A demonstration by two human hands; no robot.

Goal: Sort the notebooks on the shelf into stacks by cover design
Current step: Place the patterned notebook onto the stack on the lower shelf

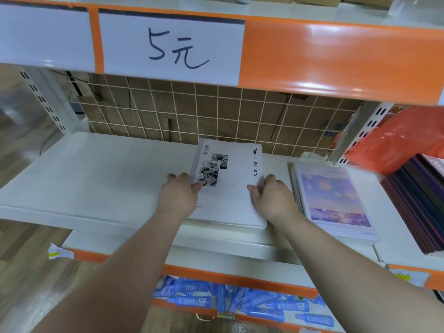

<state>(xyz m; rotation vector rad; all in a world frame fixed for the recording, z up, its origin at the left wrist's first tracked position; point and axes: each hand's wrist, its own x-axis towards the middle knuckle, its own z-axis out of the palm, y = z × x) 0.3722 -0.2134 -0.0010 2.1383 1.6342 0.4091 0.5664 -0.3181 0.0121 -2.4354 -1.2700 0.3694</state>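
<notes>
A stack of white notebooks (pixel 230 195) with black-and-white photos and black lettering on the cover lies in the middle of the white shelf (pixel 96 179). My left hand (pixel 179 193) grips its left edge, thumb on the cover. On its right edge sits my right hand (pixel 274 198), thumb also on top. To the right lies a stack of notebooks with a purple lantern picture (pixel 336 200). Further right, a stack of dark purple notebooks (pixel 418 207) reaches the frame edge.
A wire grid (pixel 216 114) with cardboard behind it closes the shelf's back. The orange shelf edge above carries a paper price sign (pixel 173 46). An orange plastic bag (pixel 394 140) hangs at the right. Blue tubes (pixel 252 301) fill the shelf below.
</notes>
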